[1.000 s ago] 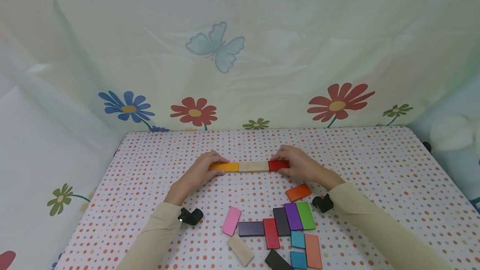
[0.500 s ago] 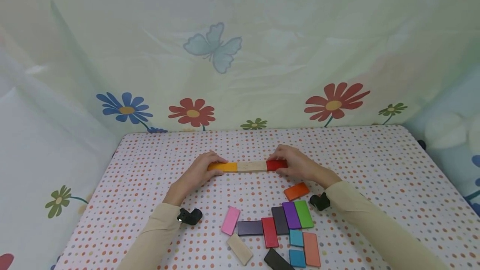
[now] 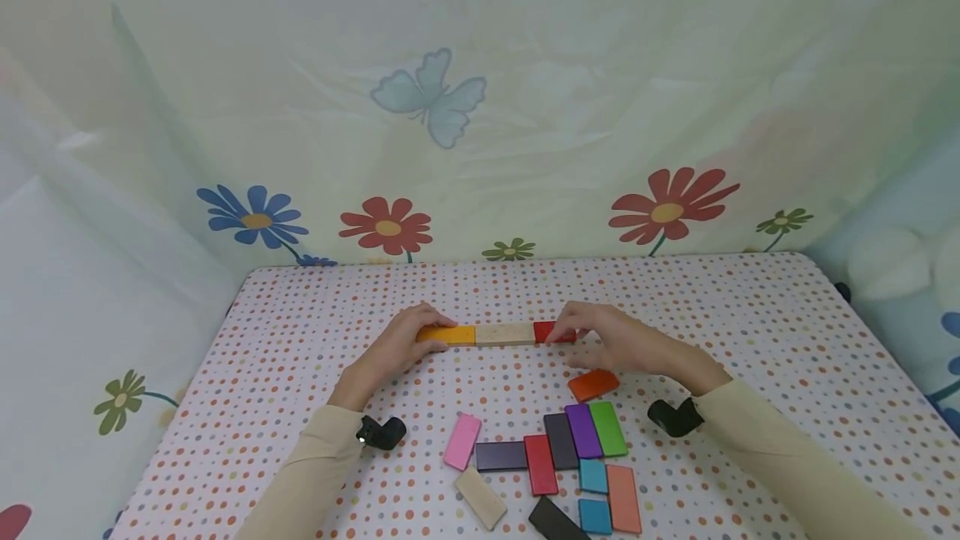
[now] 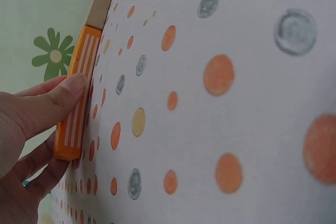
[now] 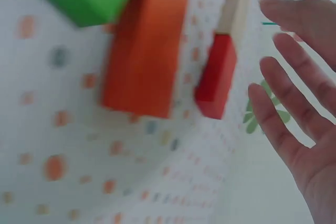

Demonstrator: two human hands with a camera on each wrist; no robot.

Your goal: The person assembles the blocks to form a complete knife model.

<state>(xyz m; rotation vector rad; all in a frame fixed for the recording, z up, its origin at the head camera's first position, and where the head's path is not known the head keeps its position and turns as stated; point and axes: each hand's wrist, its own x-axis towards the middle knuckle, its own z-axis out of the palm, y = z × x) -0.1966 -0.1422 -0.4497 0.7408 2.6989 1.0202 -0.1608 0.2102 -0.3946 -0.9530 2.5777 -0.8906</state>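
Observation:
Three blocks lie end to end in a row: a yellow-orange block point(image 3: 457, 336) on the left, a plain wooden block point(image 3: 505, 334) in the middle and a short red block point(image 3: 542, 332) on the right. My left hand point(image 3: 393, 348) grips the outer end of the yellow-orange block; in the left wrist view my thumb lies on its striped side point(image 4: 79, 98). My right hand point(image 3: 618, 340) is spread with nothing in it, over and beside the red block. In the right wrist view the fingers stand apart from the red block point(image 5: 217, 74).
An orange block point(image 3: 593, 385) lies just below my right hand. Nearer the front is a loose group with green point(image 3: 607, 429), purple point(image 3: 583, 431), dark, red, blue, salmon, pink point(image 3: 462, 441) and wooden point(image 3: 481, 498) blocks. A patterned curtain point(image 3: 525, 148) hangs behind the table.
My right hand has let go of the red block and drawn back to the right and toward the front, its fingers spreading. My left hand keeps its grip, and the row stays in place.

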